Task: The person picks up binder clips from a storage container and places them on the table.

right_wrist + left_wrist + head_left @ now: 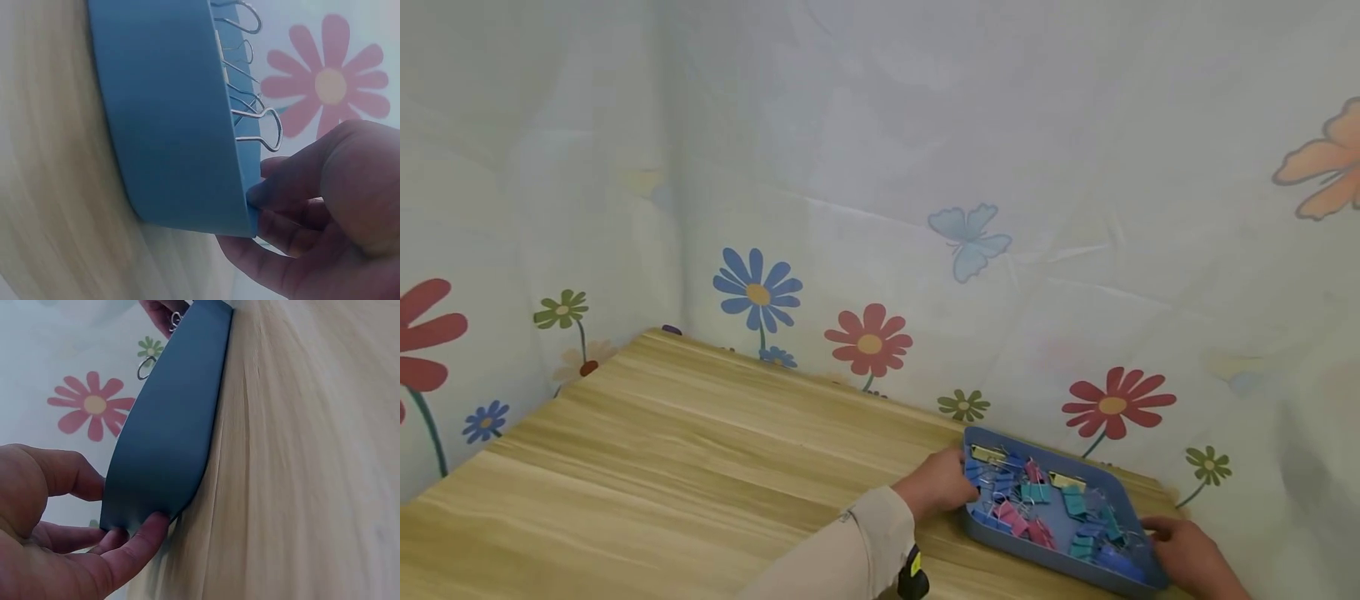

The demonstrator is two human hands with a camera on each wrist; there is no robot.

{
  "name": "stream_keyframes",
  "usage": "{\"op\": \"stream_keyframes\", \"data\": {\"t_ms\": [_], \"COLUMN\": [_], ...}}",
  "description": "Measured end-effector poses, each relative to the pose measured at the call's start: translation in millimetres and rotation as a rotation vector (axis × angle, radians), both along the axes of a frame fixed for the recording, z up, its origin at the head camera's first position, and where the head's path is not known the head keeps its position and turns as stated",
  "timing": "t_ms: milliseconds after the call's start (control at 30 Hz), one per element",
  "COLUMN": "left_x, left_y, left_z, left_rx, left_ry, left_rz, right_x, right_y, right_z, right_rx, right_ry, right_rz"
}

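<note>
A blue rectangular tray (1037,550) lies at the right of the wooden table, holding several binder clips in pink (1012,518), teal (1036,492), gold and blue. My left hand (938,482) grips the tray's left end; in the left wrist view its thumb is at the rim and its fingertips press the outer wall low down. At the opposite end my right hand (1187,554) holds the tray, the thumb hooked inside the rim and fingers outside, as the right wrist view shows. Wire clip handles (269,128) stick up above the tray's rim there.
The wooden table (685,467) stretches away to the left of the tray. Behind it and along the left side hangs a pale curtain (865,150) printed with flowers and butterflies, close to the tray's far side. A black and yellow wrist device (914,575) sits at my left cuff.
</note>
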State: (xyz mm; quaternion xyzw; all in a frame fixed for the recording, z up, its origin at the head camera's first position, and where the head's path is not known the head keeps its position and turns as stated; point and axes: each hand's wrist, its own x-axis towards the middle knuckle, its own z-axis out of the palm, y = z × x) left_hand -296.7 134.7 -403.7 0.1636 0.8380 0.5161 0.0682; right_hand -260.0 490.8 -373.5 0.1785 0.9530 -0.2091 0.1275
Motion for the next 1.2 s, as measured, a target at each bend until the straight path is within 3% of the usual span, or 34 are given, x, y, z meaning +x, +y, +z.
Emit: {"op": "stream_keyframes", "data": {"t_ms": [400,600,1200], "left_x": [-5.4,-6.8,-2.9], "left_y": [-47.0,-73.0,-144.5], "left_z": [-3.6,-2.3,0.5], "left_rx": [0.022,0.025,-0.023], "left_ry": [-0.061,-0.062,-0.169], "left_rz": [-0.071,-0.105,-0.065], "right_x": [10.8,10.8,15.2], "right_y": [-55.6,-82.5,-138.7], "right_z": [2.1,5.0,-1.9], "right_rx": [0.058,0.078,-0.016], "right_ry": [0.176,0.176,0.274], "right_rz": [0.172,0.179,0.259]}}
